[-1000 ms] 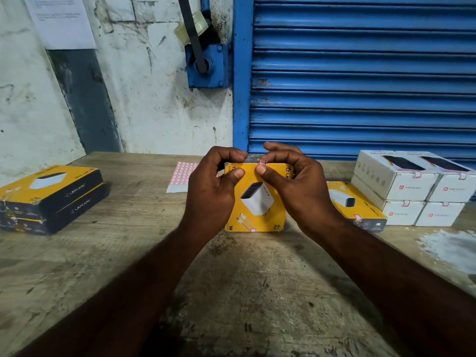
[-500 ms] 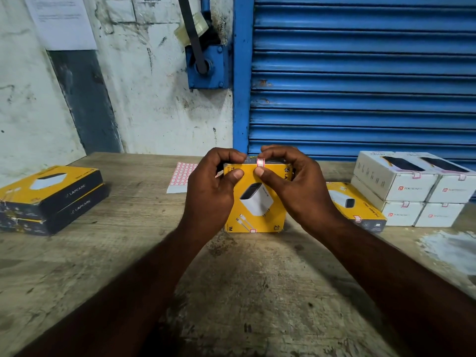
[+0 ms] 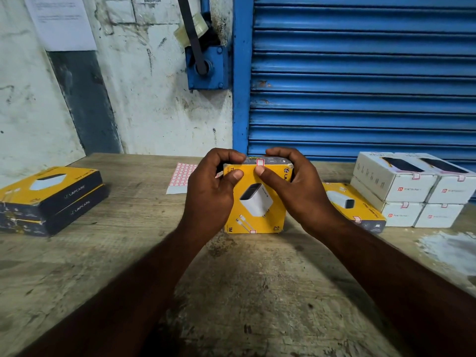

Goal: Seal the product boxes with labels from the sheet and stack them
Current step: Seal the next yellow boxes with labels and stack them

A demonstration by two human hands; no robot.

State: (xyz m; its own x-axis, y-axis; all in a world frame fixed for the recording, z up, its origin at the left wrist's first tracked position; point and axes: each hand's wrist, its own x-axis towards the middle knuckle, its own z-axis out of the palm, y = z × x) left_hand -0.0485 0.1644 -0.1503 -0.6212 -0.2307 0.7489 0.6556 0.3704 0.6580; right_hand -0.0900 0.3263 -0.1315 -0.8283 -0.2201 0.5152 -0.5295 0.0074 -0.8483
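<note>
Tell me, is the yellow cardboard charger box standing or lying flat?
Standing: the yellow cardboard charger box rests on edge on the wooden table.

- Table [image 3: 128,253]: bare wood, rough and worn, with a pale stain at 4 o'clock.
- Yellow box [image 3: 257,202], centre: smooth printed card with a faint sheen.
- White boxes [image 3: 412,191], 3 o'clock: smooth card.
- Label sheet [image 3: 180,176]: thin paper.
- Shutter [image 3: 360,73], 1 o'clock: ribbed painted metal.
- Wall [image 3: 154,99], 11 o'clock: rough, scuffed plaster.
</note>
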